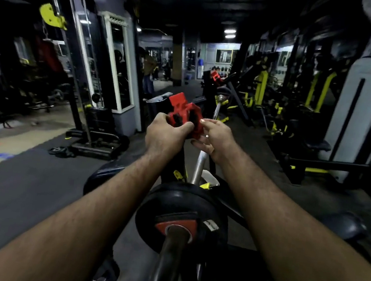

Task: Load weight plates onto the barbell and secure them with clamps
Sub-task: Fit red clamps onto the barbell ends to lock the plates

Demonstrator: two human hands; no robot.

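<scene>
A red plastic clamp (183,113) is held up in front of me, above the barbell. My left hand (165,135) grips its left side with fingers curled round it. My right hand (214,139) pinches its right edge between thumb and fingers. Below my arms the barbell (169,263) runs away from me, its near sleeve pointing at the camera. A black weight plate (173,199) with a red hub sits on that sleeve. The bar's chrome shaft (200,165) continues to a far plate (223,91). Another red clamp (215,76) shows near the far end.
A cable machine (86,110) stands on the left, with small plates and coloured items on the floor (24,186) near it. Yellow-and-black machines (262,89) and a grey padded bench back (359,109) fill the right side. A dark rack post (208,110) rises beside the bar.
</scene>
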